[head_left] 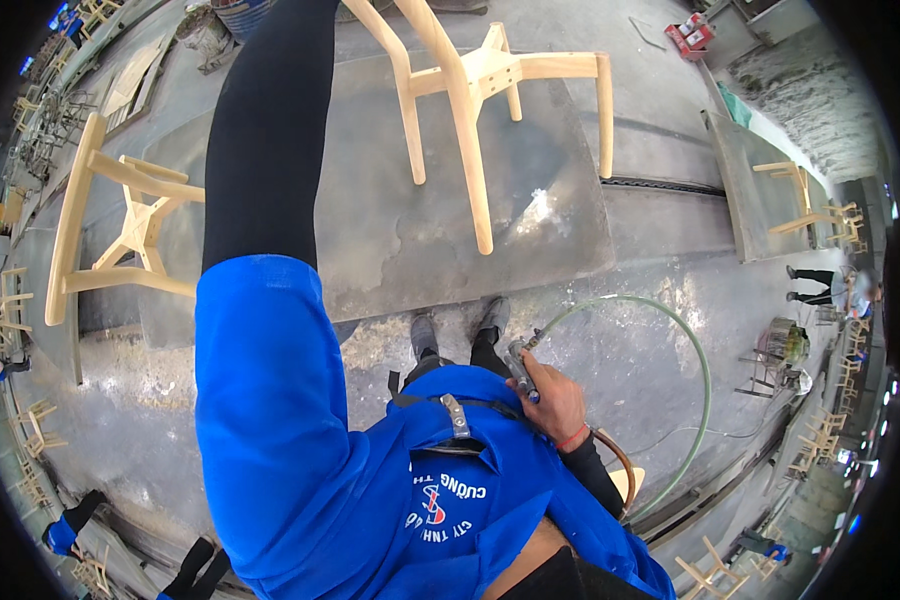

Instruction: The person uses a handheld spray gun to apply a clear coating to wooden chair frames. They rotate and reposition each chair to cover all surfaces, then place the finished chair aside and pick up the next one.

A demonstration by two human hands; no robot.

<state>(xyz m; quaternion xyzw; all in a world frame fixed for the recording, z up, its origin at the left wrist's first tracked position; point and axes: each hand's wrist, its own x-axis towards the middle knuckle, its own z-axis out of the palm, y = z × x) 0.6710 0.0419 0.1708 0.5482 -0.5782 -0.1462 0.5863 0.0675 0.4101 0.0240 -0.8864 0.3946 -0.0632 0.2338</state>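
Near first. Blue work smock (450,400) fills bottom centre. Right hand (558,402) is at waist height in the view, fingers wrapped round a metal hose-fed air tool (518,362); grip closed on it, exact tool type unclear. Green hose (707,370) leaves the tool's far end, loops wide to the right over the floor (630,330) and back beside the right forearm. Free side for that arm is right, but the loop bounds it. Brown hose (620,460) bends close by the same forearm.

Left arm (270,150) runs straight up and off the top edge; left hand out of frame, so can't tell its opening or hold.

Shoes (425,335) stand just short of the grey panel's (370,250) near edge. Main wooden chair frame (490,70), X-braced, is top centre over that panel, cut by the frame top. Nearest leg end sits inside the near edge; right leg end shows just past the right edge. Can't tell if legs touch down.

Second chair frame (140,228) is left, right end hidden by the left arm.

Farther right: chain slot (665,186) spans the gap to another panel (755,190), carrying a smaller-looking chair frame (800,200). Beyond: a co-worker (855,292), near the right rim.
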